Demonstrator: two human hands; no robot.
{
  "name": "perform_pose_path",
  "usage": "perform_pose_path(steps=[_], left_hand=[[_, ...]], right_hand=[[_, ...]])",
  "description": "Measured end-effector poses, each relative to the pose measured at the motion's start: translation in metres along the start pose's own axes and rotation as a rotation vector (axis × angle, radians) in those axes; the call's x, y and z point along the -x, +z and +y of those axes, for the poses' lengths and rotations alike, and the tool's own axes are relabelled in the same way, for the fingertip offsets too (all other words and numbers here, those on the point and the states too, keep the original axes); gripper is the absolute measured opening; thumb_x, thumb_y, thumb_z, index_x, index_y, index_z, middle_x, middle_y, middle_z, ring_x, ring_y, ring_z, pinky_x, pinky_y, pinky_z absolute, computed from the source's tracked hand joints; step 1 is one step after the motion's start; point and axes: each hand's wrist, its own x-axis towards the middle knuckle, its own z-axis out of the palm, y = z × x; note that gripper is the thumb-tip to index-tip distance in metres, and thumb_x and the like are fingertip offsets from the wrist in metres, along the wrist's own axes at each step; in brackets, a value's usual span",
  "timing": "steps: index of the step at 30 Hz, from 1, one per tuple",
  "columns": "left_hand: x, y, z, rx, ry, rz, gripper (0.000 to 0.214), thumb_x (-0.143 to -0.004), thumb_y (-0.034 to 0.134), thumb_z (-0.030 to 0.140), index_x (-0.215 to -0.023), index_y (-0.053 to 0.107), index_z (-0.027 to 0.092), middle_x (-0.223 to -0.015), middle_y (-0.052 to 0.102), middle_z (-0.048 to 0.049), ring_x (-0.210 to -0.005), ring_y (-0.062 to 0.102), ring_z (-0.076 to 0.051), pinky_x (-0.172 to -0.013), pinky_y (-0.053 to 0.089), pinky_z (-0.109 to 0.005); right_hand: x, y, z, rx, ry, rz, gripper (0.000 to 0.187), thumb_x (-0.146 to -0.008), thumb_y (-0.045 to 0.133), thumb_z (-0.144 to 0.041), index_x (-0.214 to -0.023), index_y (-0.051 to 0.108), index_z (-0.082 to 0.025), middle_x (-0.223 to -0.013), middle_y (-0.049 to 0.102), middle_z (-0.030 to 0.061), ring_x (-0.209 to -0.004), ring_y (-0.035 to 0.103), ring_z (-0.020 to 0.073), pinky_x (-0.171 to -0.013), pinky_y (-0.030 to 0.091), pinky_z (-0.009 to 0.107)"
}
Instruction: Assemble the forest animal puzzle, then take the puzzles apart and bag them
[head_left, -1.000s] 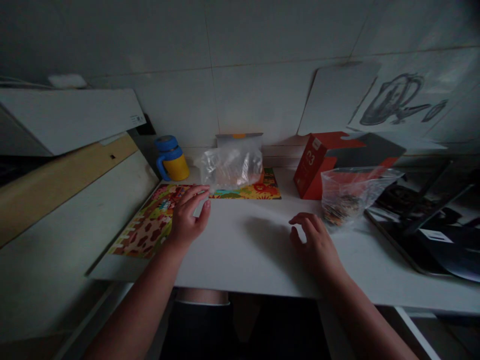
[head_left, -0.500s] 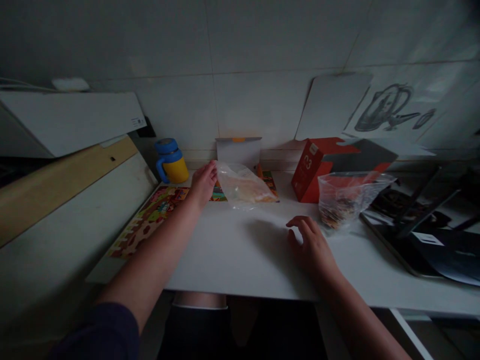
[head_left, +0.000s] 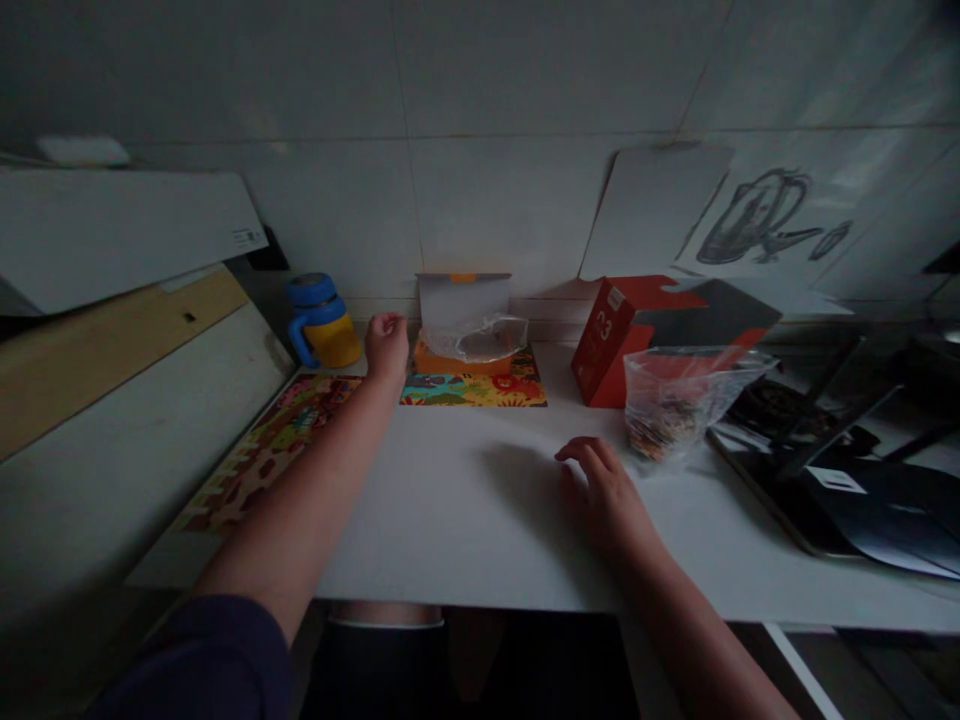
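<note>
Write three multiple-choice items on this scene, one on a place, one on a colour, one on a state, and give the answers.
1. Where is the left hand?
A. Beside the mug
B. On the wall drawing
C. Under the table

2. What colour is the mug's lid?
A. Red
B. Blue
C. Green

3. What is the right hand doing?
A. Gripping the red box
B. Holding nothing, near the clear bag
C. Lifting the clear bag

Answers:
1. A: the hand is just to the right of the mug.
2. B: the lid on top of the yellow body shows blue.
3. B: its curled fingers are empty, just below and left of the bag.
</note>
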Motion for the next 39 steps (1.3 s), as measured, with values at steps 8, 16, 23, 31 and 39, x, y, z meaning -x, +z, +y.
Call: perform_pose_path(steps=[8, 16, 23, 31, 39], left_hand=[[0.053, -0.031, -0.003, -0.339, 0.213, -0.130, 0.029, -0.089, 0.057, 0.007, -0.111, 0.068, 0.023, -0.116, 0.074, -0.0070, -0.112, 0.070, -0.022, -0.097, 0.054, -0.035], [0.043, -0.019, -0.015, -0.604, 0.307, -0.307, 0.033, -0.085, 0.073, 0.011, -0.118, 0.070, 0.018, -0.132, 0.067, -0.0138, -0.129, 0.060, -0.029, -0.118, 0.043, -0.042], [0.032, -0.004, -0.028, -0.736, 0.238, -0.322, 0.022, -0.087, 0.078, 0.020, -0.109, 0.075, 0.020, -0.115, 0.073, -0.0125, -0.114, 0.067, -0.029, -0.105, 0.050, -0.040], [0.016, -0.016, -0.008, -0.760, 0.204, -0.280, 0.018, -0.095, 0.073, 0.027, -0.111, 0.075, 0.020, -0.105, 0.078, -0.0126, -0.100, 0.072, -0.028, -0.089, 0.049, -0.036], [0.010, -0.035, -0.005, -0.711, 0.180, -0.215, 0.020, -0.096, 0.070, 0.033, -0.111, 0.075, 0.022, -0.105, 0.079, -0.0090, -0.095, 0.071, -0.025, -0.084, 0.048, -0.032]], right_hand=[[-0.004, 0.011, -0.004, 0.084, -0.027, -0.161, 0.022, -0.094, 0.055, -0.011, -0.113, 0.062, -0.022, -0.116, 0.065, 0.0119, -0.105, 0.062, 0.0283, -0.093, 0.054, 0.043], [-0.045, 0.040, -0.013, 0.258, -0.097, -0.248, 0.034, -0.097, 0.057, -0.024, -0.130, 0.065, -0.017, -0.140, 0.064, 0.0173, -0.129, 0.057, 0.0321, -0.109, 0.047, 0.046], [-0.103, 0.091, -0.006, 0.302, -0.061, -0.332, 0.060, -0.102, 0.052, -0.042, -0.154, 0.053, -0.013, -0.162, 0.050, 0.0167, -0.150, 0.045, 0.0328, -0.126, 0.031, 0.047], [-0.112, 0.114, 0.005, 0.327, -0.052, -0.356, 0.072, -0.104, 0.045, -0.062, -0.163, 0.043, -0.020, -0.171, 0.036, 0.0128, -0.158, 0.034, 0.0334, -0.130, 0.022, 0.053], [-0.085, 0.097, -0.010, 0.316, -0.079, -0.404, 0.085, -0.100, 0.045, -0.074, -0.166, 0.038, -0.021, -0.171, 0.034, 0.0143, -0.158, 0.033, 0.0364, -0.128, 0.028, 0.056]])
